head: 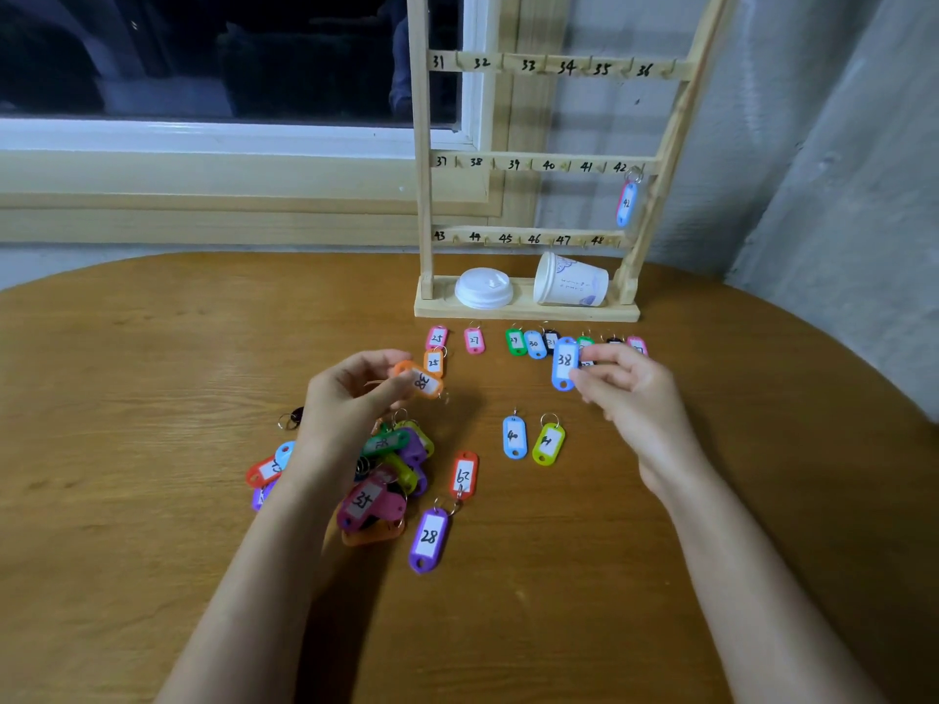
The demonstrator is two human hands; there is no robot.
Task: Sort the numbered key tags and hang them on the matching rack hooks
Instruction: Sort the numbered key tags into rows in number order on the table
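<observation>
Purple tag 28 [429, 538] lies nearest, below my left hand [355, 398]; sorting is under way, I judge; next, blue tag 38 [564, 363] needs lifting to the rack [421, 195] beyond my right hand [625, 383], which pinches it upright; the left pinches an orange tag [419, 381], its number possibly 38; both forearms reach forward.

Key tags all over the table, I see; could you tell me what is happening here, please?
A person is sorting numbered key tags. The right hand pinches a blue tag marked 38, and the left hand holds an orange tag. A row of tags lies before the wooden rack, an unsorted pile sits by the left wrist, and only tag 42 hangs on a hook.
</observation>
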